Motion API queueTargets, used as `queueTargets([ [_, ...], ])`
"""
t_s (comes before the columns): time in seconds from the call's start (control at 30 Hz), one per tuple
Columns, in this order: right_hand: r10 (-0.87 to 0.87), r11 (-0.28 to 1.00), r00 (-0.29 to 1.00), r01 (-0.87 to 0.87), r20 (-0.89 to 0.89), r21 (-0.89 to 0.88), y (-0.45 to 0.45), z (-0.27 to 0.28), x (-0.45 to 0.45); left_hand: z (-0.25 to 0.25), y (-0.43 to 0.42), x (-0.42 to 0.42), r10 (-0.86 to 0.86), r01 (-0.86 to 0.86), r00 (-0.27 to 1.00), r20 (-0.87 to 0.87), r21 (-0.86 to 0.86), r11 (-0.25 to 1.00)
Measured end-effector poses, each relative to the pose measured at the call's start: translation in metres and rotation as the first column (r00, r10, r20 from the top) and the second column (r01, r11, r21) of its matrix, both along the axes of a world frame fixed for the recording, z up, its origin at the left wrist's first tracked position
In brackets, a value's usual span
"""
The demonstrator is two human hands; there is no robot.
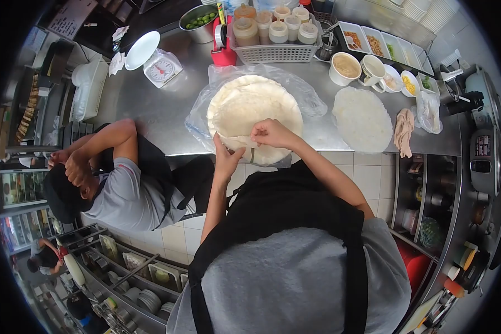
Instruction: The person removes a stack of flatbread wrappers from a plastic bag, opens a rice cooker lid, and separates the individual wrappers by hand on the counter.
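Note:
A stack of thin round pale wrappers [253,106] lies on an opened clear plastic bag [313,100] at the front edge of the steel counter. At the stack's near side, my right hand [274,134] is closed in a pinch on the edge of a wrapper. My left hand [226,160] rests against the near left edge, thumb and fingers apart. A little of the wrapper edge shows lifted between the hands. To the right, a separate round wrapper [363,119] lies flat on the counter.
Behind the stack stands a grey basket [278,54] of squeeze bottles. A kitchen scale [162,68] is at left, near a pot of green limes [199,23]. Filling trays [387,44], a white tub [345,69] and a cloth [403,132] are at right. A co-worker [125,189] is close on my left.

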State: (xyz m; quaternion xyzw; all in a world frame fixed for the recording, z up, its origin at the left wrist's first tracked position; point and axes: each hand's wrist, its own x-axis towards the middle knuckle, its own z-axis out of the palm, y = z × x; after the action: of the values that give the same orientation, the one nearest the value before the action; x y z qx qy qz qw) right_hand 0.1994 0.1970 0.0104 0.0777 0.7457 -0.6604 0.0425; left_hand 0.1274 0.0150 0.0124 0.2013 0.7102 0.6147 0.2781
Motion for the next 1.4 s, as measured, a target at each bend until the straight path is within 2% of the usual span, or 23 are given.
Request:
queueTargets([
  [0.1,0.010,0.992,0.984,0.013,-0.175,0.128,-0.010,0.000,-0.003,0.017,0.003,0.001,0.010,-0.005,0.995,0.102,-0.047,0.999],
  [0.2,0.074,0.976,0.990,-0.047,-0.122,0.212,-0.015,0.009,-0.008,0.018,0.004,0.000,0.043,-0.031,0.991,0.128,-0.098,0.995],
  [0.3,0.029,0.959,0.979,0.030,-0.204,0.280,-0.012,0.010,-0.010,-0.017,-0.004,-0.009,0.005,-0.002,0.978,-0.210,0.015,1.000],
  [0.4,-0.254,0.945,0.939,0.292,-0.230,0.146,0.011,-0.001,-0.013,-0.013,-0.009,-0.010,-0.002,-0.001,0.981,-0.195,-0.017,1.000],
  [0.43,-0.320,0.926,0.938,0.339,-0.131,0.167,0.022,0.000,-0.014,-0.018,-0.010,-0.011,0.002,-0.004,0.984,-0.178,-0.009,1.000],
  [0.5,-0.211,0.946,0.963,0.244,-0.167,0.213,0.030,-0.003,-0.012,-0.030,-0.013,-0.015,0.003,-0.003,0.989,-0.145,0.002,1.000],
  [0.6,-0.048,0.978,0.974,0.090,-0.221,0.188,0.016,0.011,-0.008,0.011,-0.001,-0.008,0.075,-0.073,0.993,0.087,-0.025,0.997],
  [0.67,0.034,0.993,0.966,-0.004,-0.255,0.114,-0.004,0.033,-0.003,0.010,0.002,-0.012,0.051,-0.051,0.999,-0.014,-0.049,0.998],
  [0.77,0.052,0.884,0.957,0.089,-0.287,0.459,-0.023,0.035,-0.009,-0.006,-0.004,-0.024,0.000,-0.024,0.984,-0.177,-0.133,0.991],
  [0.8,0.012,0.881,0.964,0.116,-0.266,0.459,-0.023,0.033,-0.012,-0.014,-0.007,-0.028,-0.025,-0.015,0.973,-0.229,-0.169,0.985],
  [0.9,-0.093,0.880,0.975,0.175,-0.200,0.442,-0.014,0.024,-0.020,-0.003,-0.007,-0.021,-0.004,-0.010,0.989,-0.151,-0.096,0.995],
  [1.0,-0.156,0.901,0.977,0.201,-0.144,0.384,0.006,0.016,-0.019,-0.002,-0.005,-0.019,-0.020,0.025,0.996,-0.088,0.060,0.998],
  [1.07,-0.197,0.912,0.975,0.221,-0.104,0.345,0.010,0.013,-0.018,0.000,-0.004,-0.020,-0.074,0.076,0.986,-0.149,0.005,0.997],
  [1.1,-0.167,0.892,0.979,0.202,-0.121,0.405,0.009,0.011,-0.019,0.001,-0.004,-0.022,-0.106,0.103,0.978,-0.178,-0.027,0.994],
  [1.17,-0.111,0.837,0.983,0.172,-0.145,0.519,0.001,0.022,-0.021,0.013,0.000,-0.027,-0.091,0.090,0.996,-0.024,-0.012,0.996],
  [1.2,-0.078,0.817,0.975,0.183,-0.210,0.547,-0.004,0.025,-0.021,0.017,0.001,-0.030,-0.086,0.087,0.995,0.053,-0.006,0.996],
  [1.27,-0.002,0.767,0.941,0.218,-0.338,0.603,-0.015,0.032,-0.029,0.020,0.006,-0.038,-0.047,0.054,0.994,0.094,-0.074,0.996],
  [1.3,0.064,0.744,0.959,0.138,-0.276,0.653,-0.018,0.033,-0.036,0.022,0.007,-0.041,-0.024,0.036,0.993,0.113,-0.107,0.994],
  [1.4,0.069,0.662,0.997,-0.016,-0.040,0.749,-0.021,0.044,-0.053,0.010,0.003,-0.050,-0.066,0.065,0.997,0.035,0.027,0.998],
])
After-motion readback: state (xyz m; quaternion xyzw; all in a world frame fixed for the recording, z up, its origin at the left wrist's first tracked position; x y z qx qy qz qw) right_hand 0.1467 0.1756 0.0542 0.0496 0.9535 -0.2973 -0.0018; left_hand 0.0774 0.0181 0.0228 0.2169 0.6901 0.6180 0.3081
